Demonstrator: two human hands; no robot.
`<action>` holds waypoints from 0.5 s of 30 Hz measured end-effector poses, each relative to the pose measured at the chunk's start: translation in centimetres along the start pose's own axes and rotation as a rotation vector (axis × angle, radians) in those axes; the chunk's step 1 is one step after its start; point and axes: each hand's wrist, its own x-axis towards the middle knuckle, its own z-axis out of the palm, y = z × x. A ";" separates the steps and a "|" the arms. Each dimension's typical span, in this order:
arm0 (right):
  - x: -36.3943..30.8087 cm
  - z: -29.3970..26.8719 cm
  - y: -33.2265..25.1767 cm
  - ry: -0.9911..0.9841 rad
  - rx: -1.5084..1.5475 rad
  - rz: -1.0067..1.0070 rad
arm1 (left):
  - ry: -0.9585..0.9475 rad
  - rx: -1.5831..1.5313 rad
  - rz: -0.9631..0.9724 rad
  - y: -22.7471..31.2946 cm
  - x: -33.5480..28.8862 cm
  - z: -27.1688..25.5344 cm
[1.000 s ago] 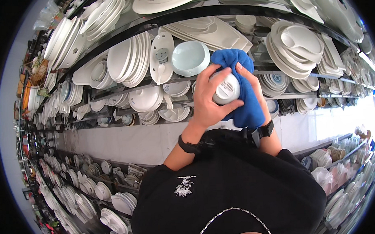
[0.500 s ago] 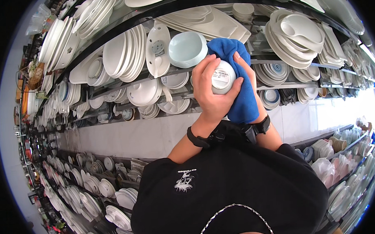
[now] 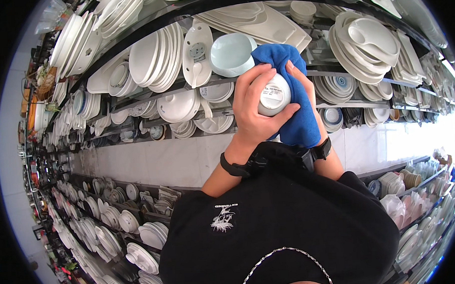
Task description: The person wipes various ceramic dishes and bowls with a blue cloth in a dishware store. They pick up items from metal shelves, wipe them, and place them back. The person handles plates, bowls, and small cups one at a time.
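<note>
A small white ceramic bowl (image 3: 274, 96) is held bottom up in front of my chest, with a printed label on its underside. My left hand (image 3: 248, 103) is closed round its left side, fingers over the far rim and thumb along the near edge. Against the bowl's right side lies a bunched blue cloth (image 3: 303, 122). My right hand (image 3: 301, 77) grips the cloth from the right; much of that hand is covered by it, though some fingertips show at the top. The bowl's inside is hidden.
Just beyond my hands, a pale blue bowl (image 3: 232, 54) stands on a shelf beside an oval dish (image 3: 197, 53) with a spoon. Stacked white plates (image 3: 364, 42) are at the right. Behind me runs another low shelf of dishes (image 3: 153, 234). A pale tiled floor (image 3: 173, 161) lies between.
The bowl has turned slightly, tilting its label differently. My left thumb has slid a little toward me along its edge. The cloth stays pressed beside it, and the view has shifted slightly.
</note>
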 end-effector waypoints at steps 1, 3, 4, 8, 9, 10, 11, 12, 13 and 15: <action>-0.1 0.1 0.0 0.012 -0.008 -0.004 | -0.020 -0.016 0.002 -0.1 0.1 -0.1; -0.2 0.1 0.0 0.037 -0.010 -0.007 | -0.021 -0.033 -0.002 -0.2 0.1 0.0; -0.3 0.2 0.0 0.048 -0.004 -0.006 | -0.022 -0.040 -0.002 -0.3 0.1 0.1; -0.3 0.2 -0.1 0.058 -0.035 -0.041 | -0.017 -0.025 -0.036 -0.4 -0.1 0.5; -0.2 0.1 -0.1 0.061 -0.032 -0.045 | -0.016 -0.024 -0.042 -0.4 -0.1 0.6; -0.2 -0.1 -0.1 0.065 -0.031 -0.050 | -0.013 -0.024 -0.048 -0.4 -0.1 0.7; -0.2 -0.2 -0.2 0.069 -0.029 -0.054 | -0.012 -0.018 -0.046 -0.4 -0.1 0.8; -0.4 0.0 -0.2 0.069 -0.032 -0.067 | -0.010 -0.012 -0.043 -0.4 -0.1 0.9; -0.6 0.4 -0.2 0.069 -0.033 -0.081 | -0.009 -0.006 -0.040 -0.4 -0.1 0.9; -0.7 0.5 -0.2 0.070 -0.020 -0.071 | 0.014 -0.006 -0.041 -0.6 -0.1 1.0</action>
